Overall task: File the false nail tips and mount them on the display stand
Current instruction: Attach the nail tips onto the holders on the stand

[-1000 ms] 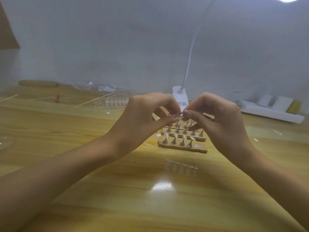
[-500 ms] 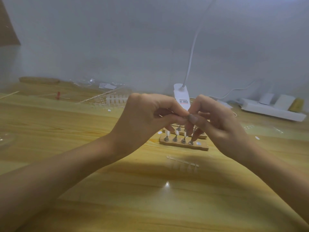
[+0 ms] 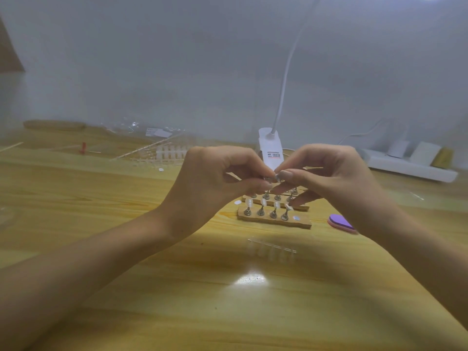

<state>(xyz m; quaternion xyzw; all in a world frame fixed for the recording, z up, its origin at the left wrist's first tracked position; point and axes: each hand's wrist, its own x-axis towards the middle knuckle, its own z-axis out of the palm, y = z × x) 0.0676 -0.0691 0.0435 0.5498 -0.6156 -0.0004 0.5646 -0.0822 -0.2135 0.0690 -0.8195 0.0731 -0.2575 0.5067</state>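
Head view: the left hand (image 3: 212,183) and right hand (image 3: 339,181) meet above the wooden display stand (image 3: 302,222). Thumb and forefinger of each are curled in to pinch one small silvery piece (image 3: 273,179) between them. It is too small and too covered by fingertips to tell whether a nail sits on it. On the stand's front strip four metal pegs each carry pale nail tips (image 3: 262,201). The strips behind are largely hidden under the fingers, so their pegs can't be counted. A purple file (image 3: 340,222) lies on the table (image 3: 228,312) just right of the stand, its far end cut off by the right wrist. A clear strip of tips (image 3: 272,248) lies near the stand, faint against the wood. A white lamp clamp (image 3: 271,150) stands behind the hands.
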